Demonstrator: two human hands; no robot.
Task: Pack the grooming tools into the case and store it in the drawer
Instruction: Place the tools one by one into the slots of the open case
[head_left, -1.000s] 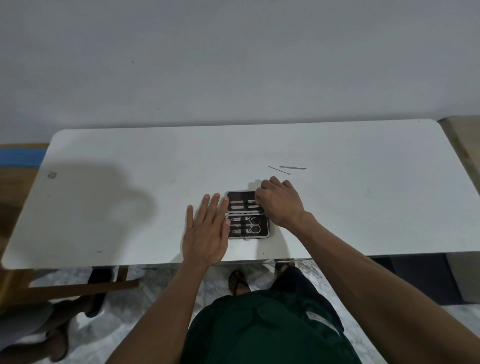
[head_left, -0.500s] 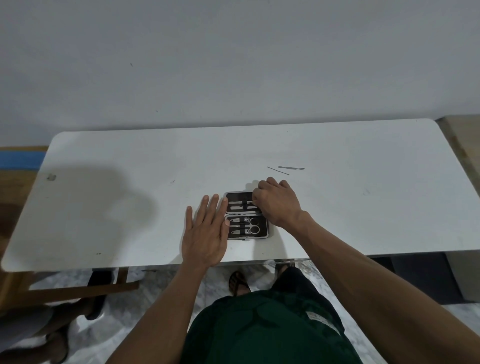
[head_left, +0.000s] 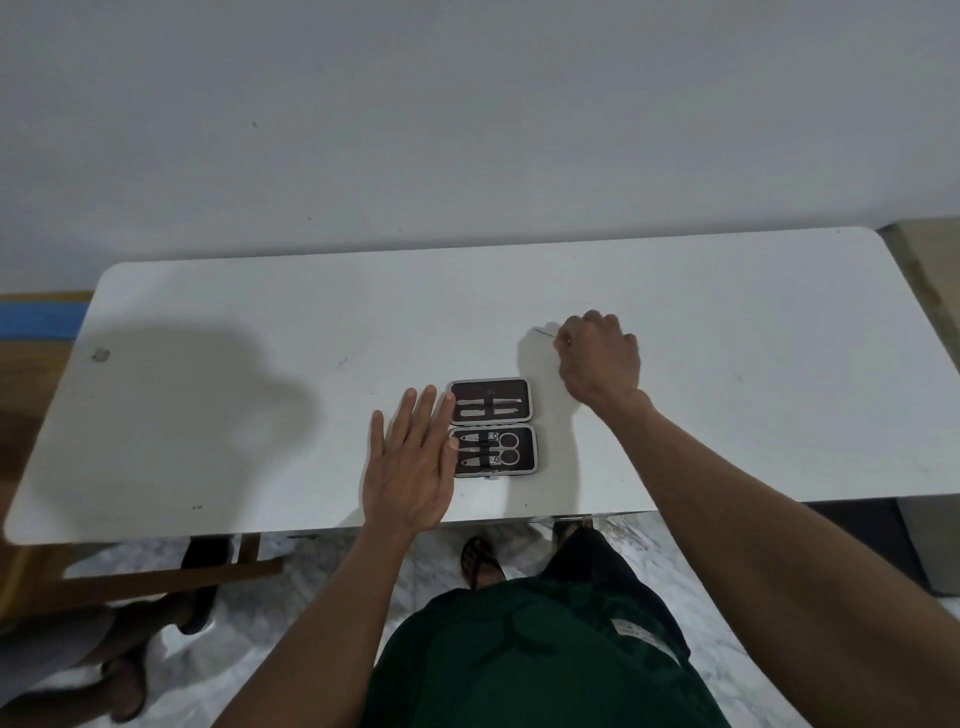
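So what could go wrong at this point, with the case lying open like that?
1. The thin tool by the right hand is slim and lies flat on the table, so the fingers may fumble or flick it away.
2. The open case sits near the table's front edge; the left hand only rests at its side, so a nudge might shift it.

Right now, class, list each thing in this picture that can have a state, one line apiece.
Case: open flat, tools strapped in both halves.
Left hand: flat, fingertips touching the case.
Right hand: curled over a thin loose tool; grip hidden.
Table: bearing all.
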